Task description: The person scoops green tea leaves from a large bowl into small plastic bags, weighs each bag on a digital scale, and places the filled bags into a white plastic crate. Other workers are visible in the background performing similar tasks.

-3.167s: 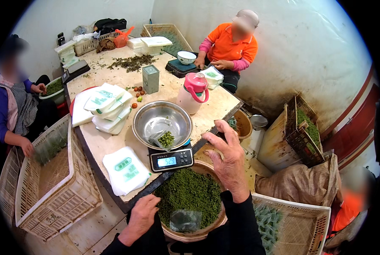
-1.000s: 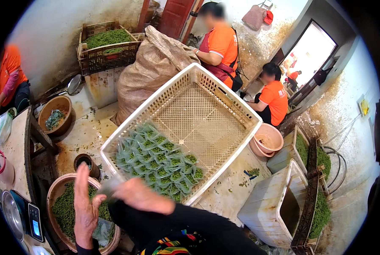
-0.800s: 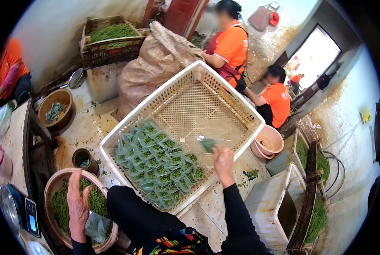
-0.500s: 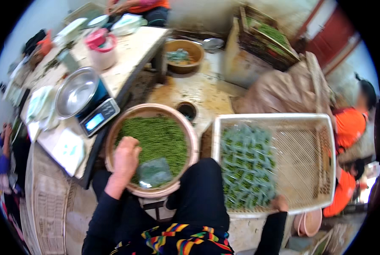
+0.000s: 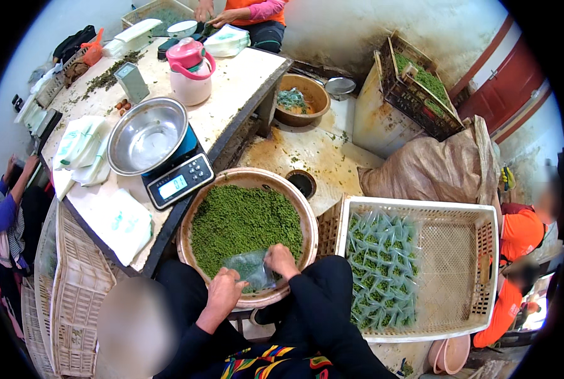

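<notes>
A clear plastic bag (image 5: 248, 266) lies over the green berries (image 5: 247, 215) near the front of the round basin (image 5: 311, 236). My left hand (image 5: 224, 295) pinches its left edge, with the fingers closed. Across from it, my right hand (image 5: 282, 261) has its fingers closed on the bag's right edge. How much the bag contains, I cannot tell. To the right of the basin, a white slotted crate (image 5: 421, 201) holds rows of small filled bags (image 5: 381, 271) along its left side.
A digital scale (image 5: 179, 182) with a steel bowl (image 5: 148, 136) stands on the table (image 5: 237, 66), near stacks of bags (image 5: 121, 224) and a pink-lidded jug (image 5: 190, 72). A brown sack (image 5: 430, 164) rests behind the crate. Co-workers in orange (image 5: 523, 234) sit at the right and far side.
My right hand has moved left from the crate's front edge to the bag. My left hand has come nearer to me and holds the bag's edge. The view has shifted.
</notes>
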A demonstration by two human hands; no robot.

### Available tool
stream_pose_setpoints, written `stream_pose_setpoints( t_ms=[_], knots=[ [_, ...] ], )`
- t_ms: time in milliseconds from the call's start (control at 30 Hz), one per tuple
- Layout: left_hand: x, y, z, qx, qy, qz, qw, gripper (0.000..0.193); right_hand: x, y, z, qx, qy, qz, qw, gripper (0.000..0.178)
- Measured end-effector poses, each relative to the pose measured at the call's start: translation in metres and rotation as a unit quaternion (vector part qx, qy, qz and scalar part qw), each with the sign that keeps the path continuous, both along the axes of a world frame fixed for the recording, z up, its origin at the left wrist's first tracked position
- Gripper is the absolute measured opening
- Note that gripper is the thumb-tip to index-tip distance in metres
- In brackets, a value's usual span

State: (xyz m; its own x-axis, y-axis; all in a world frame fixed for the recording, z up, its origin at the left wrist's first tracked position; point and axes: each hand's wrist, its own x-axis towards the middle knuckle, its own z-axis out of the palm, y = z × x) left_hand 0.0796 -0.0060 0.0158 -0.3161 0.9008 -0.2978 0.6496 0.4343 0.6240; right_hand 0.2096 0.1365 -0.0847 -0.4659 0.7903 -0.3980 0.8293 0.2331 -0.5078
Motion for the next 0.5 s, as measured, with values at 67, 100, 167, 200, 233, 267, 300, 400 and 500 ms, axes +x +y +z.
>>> stream_pose_setpoints(
  t_ms=[67,100,167,200,233,267,300,400,500],
  knots=[
    [-0.003,-0.001,0.004,0.033,-0.015,0.031,0.999,0.037,-0.003,-0.009,0.02,-0.012,0.075,-0.032,0.997,0.014],
    [-0.002,-0.002,0.007,0.047,-0.023,0.046,0.998,0.039,-0.007,-0.017,0.043,0.009,0.119,-0.044,0.992,0.013],
    [0.006,0.003,0.017,0.083,0.016,0.012,0.996,0.038,-0.017,-0.036,0.081,0.049,0.209,-0.078,0.973,0.01],
    [0.01,0.005,0.021,0.068,0.03,-0.009,0.997,0.036,-0.021,-0.047,0.079,0.022,0.245,-0.09,0.965,0.009],
    [0.01,0.009,0.028,0.059,0.046,-0.032,0.997,0.034,-0.024,-0.056,0.079,0.002,0.284,-0.103,0.953,0.009],
    [0.006,0.012,0.033,0.016,0.053,-0.041,0.998,0.025,-0.025,-0.063,0.089,-0.052,0.278,-0.107,0.953,0.009],
    [0.002,0.013,0.032,0.005,0.054,-0.046,0.997,0.023,-0.026,-0.068,0.084,-0.073,0.327,-0.094,0.937,0.011],
    [-0.008,0.006,0.017,0.029,0.081,-0.072,0.994,0.011,-0.022,-0.064,0.094,-0.186,0.376,-0.048,0.907,0.015],
    [-0.017,0.003,0.013,0.102,0.075,-0.083,0.988,0.007,-0.017,-0.055,0.103,-0.187,0.376,0.0,0.908,0.021]
  ],
)
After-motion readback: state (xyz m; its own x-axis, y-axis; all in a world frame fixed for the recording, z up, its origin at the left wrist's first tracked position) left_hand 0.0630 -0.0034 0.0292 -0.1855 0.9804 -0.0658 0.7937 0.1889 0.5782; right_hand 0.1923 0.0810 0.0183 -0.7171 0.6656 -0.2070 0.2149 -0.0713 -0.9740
